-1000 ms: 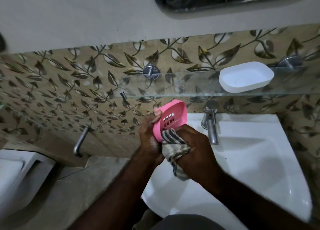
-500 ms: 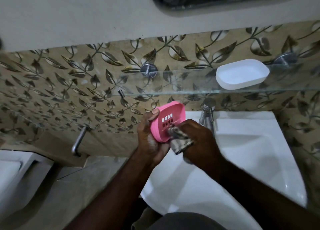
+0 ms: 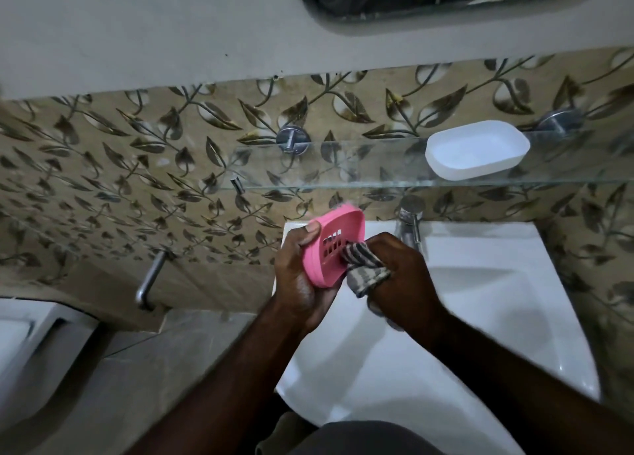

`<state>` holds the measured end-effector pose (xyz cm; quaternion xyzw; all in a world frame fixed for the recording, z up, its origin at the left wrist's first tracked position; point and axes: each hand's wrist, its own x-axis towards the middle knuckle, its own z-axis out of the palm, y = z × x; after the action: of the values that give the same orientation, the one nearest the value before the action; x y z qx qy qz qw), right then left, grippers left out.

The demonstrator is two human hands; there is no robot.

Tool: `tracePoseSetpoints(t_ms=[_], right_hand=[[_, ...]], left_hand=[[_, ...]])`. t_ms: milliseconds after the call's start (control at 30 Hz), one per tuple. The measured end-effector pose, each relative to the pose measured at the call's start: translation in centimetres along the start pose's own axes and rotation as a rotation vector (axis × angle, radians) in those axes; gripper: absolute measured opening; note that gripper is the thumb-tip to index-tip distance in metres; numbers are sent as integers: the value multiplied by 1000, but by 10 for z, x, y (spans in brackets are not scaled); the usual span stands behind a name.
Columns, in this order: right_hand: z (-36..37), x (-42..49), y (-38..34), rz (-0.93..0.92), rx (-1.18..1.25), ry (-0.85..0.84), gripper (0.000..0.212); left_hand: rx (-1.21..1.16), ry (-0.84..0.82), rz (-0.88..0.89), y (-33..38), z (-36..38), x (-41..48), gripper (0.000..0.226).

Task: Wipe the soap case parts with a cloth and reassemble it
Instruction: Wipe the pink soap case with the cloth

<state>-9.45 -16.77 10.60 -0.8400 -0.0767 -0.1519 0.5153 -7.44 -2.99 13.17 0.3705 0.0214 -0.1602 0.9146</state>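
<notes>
Tray (image 3: 334,248) gripped in our left hand (image 3: 295,283), slotted face toward our right hand (image 3: 403,276), which clutches the cloth (image 3: 365,271) against it; white base (image 3: 477,150) lies far right.

The left hand (image 3: 297,277), forearm entering from 7 o'clock, grips a pink slotted plastic tray (image 3: 343,228); the right hand (image 3: 403,276), from 4 o'clock, pinches a striped grey cloth (image 3: 365,270).

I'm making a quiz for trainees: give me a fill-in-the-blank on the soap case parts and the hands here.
1. The left hand holds the ____ slotted tray.
2. The right hand presses a striped ____ against that tray.
3. The white case part sits on the glass ____ above the sink.
Missing words: pink; cloth; shelf.
</notes>
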Motion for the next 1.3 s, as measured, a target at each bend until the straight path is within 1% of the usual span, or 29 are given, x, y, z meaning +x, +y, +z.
tracePoseSetpoints(t_ms=[33, 67, 100, 133, 167, 233, 267, 333, 367, 467, 500, 567, 633, 667, 700, 733, 767, 800, 833, 867, 933, 1000, 1033, 1067, 1133, 1167, 1233, 1267, 1300], right_hand=[[2, 0, -2, 67, 9, 12, 19], [7, -2, -8, 180, 98, 0, 16], [11, -5, -19, 304, 249, -37, 20], [15, -9, -27, 374, 354, -76, 24], [17, -14, -34, 321, 392, -93, 25], [18, -20, -37, 69, 264, -70, 13], [14, -17, -31, -27, 180, -82, 6], [4, -7, -10, -105, -25, -106, 23], [-2, -1, -2, -109, -72, -116, 28], [-9, 5, 6, -147, -185, -187, 26], [-9, 3, 7, -157, -213, -228, 27], [-8, 4, 8, -183, -270, -265, 34], [-8, 2, 13, -173, -270, -247, 32], [-7, 1, 13, -123, -241, -228, 26], [-5, 0, 12, -53, -205, -202, 19], [-3, -1, 6, 57, -109, -169, 14], [0, -4, 1, 146, -3, -159, 15], [4, -6, -6, 202, 108, -169, 14], [9, -8, -14, 213, 168, -183, 11], [13, -12, -23, 241, 223, -187, 10], [24, -17, -28, 218, 237, -133, 11], [32, -21, -27, 190, 199, -89, 17], [33, -24, -23, 176, 177, -116, 19], [32, -27, -18, 108, 133, -169, 24], [25, -28, -5, -102, -30, -293, 41], [20, -26, 1, -170, -119, -344, 45], [13, -19, 10, -211, -230, -388, 44], [13, -17, 11, -188, -204, -371, 39], [13, -15, 7, -115, -126, -345, 30]], left_hand=[[-7, -3, 4, -1, 1, -1, 59], [-4, 5, 7, -1, 1, 0, 58], [9, 19, 10, -2, 1, 2, 57], [27, 39, 16, -2, 2, 3, 55], [37, 60, 26, -2, 1, 4, 55], [41, 70, 33, 1, 1, 4, 57], [34, 55, 35, 2, 0, 4, 56], [16, 4, 37, 3, -1, 3, 45], [3, -9, 15, 3, -1, 3, 46], [-65, 28, -80, 6, -8, 6, 72], [-66, 24, -102, 8, -11, 8, 74], [-41, -15, -154, 11, -13, 9, 63], [-17, -29, -201, 12, -16, 9, 54], [-4, -26, -225, 13, -18, 10, 57], [-3, -38, -237, 13, -18, 11, 66], [5, -49, -225, 11, -18, 11, 78], [32, -44, -192, 7, -19, 13, 91], [70, -8, -142, 2, -21, 14, 100], [107, 51, -88, -4, -23, 16, 105], [151, 99, -40, -9, -24, 17, 104], [214, 116, 5, -14, -25, 18, 99], [211, 156, -9, -13, -26, 21, 97], [208, 183, -20, -11, -28, 21, 96], [207, 201, -31, -9, -32, 22, 92], [164, 212, -79, -6, -39, 21, 84], [130, 206, -116, -5, -40, 21, 84], [75, 186, -172, -3, -40, 20, 82], [60, 174, -186, -2, -38, 20, 81], [43, 169, -186, -1, -36, 20, 81]])
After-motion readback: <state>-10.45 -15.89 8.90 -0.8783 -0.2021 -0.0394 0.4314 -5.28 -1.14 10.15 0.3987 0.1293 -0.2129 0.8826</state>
